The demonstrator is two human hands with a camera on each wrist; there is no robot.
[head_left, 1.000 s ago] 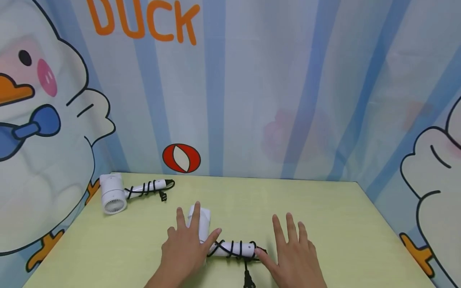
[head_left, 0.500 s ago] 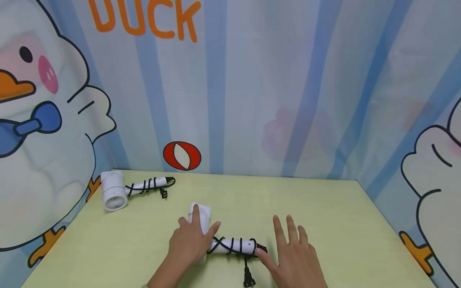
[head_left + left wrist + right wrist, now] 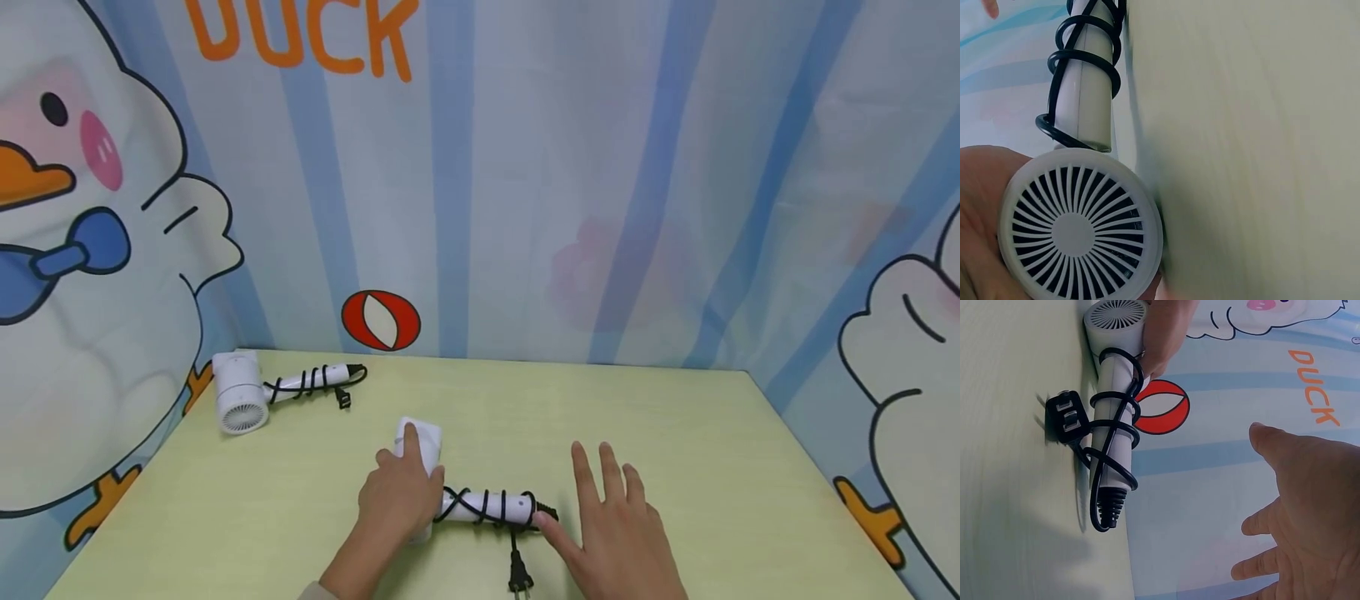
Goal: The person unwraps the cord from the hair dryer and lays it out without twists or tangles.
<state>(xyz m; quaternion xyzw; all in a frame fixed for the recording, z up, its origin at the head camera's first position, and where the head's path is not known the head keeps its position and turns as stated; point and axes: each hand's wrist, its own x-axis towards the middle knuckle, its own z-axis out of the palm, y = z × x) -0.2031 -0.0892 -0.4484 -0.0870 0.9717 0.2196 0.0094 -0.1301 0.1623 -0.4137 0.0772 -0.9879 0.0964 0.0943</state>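
head view first, going left to right from where i stand. past a big printed duck [image 3: 82, 367], by the back corner of the pale table [image 3: 675, 433], lies the far hair dryer [image 3: 255, 392], no hand near it. closer in, left of the middle, is the near hair dryer [image 3: 429, 442], its handle [image 3: 517, 508] out to the right; whether it rests fully on the table i can't tell. the left hand [image 3: 397, 496] grips its head, fingers bent round it, the pointing finger laid along the top. in the left wrist view the round grille [image 3: 1072, 234] faces the camera, palm close beside it. to my eye that's a fair grip: the head is likely the heavy end, so a snug palm should stop the handle swinging. best to leave the grille unpressed and turn slowly. black cord [image 3: 1088, 56] winds round the handle, and the plug [image 3: 519, 571] dangles loose in front; i'd mind that bit, since it could snag. last comes the right hand [image 3: 618, 533], fingers spread wide, holding nothing, apart from the handle in the right wrist view. a light hold under the cord end would probably even out the weight.
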